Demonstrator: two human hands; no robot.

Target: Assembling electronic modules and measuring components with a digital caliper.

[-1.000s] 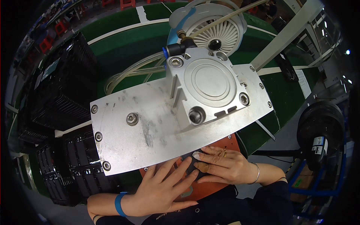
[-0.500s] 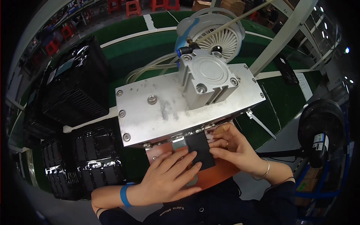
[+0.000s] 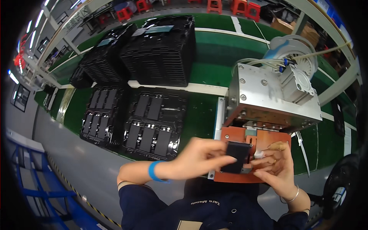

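My left hand [image 3: 207,158] grips a flat black rectangular block [image 3: 235,157] by its left edge, thumb on top. The block is tilted above the orange base plate [image 3: 273,138] at the front of a silver metal press [image 3: 264,97]. Just to the right, my right hand [image 3: 276,166] is curled palm inward over the plate, apart from the block. A small white piece [image 3: 259,154], too small to name, shows between its fingers. Yellowish covers [image 3: 278,146] sit on some of its fingertips.
Left of the press, a black tray [image 3: 174,132] holds several similar black blocks, with a bare slot at upper right. Another filled tray [image 3: 82,128] lies beyond it. Tall stacks of black trays [image 3: 161,57] stand behind. A white fan [image 3: 297,50] and a black fan [image 3: 337,180] flank the press.
The view has swung left, bringing the trays in. My left hand has lifted the black block from the press front and holds it. My right hand has come away from the block.
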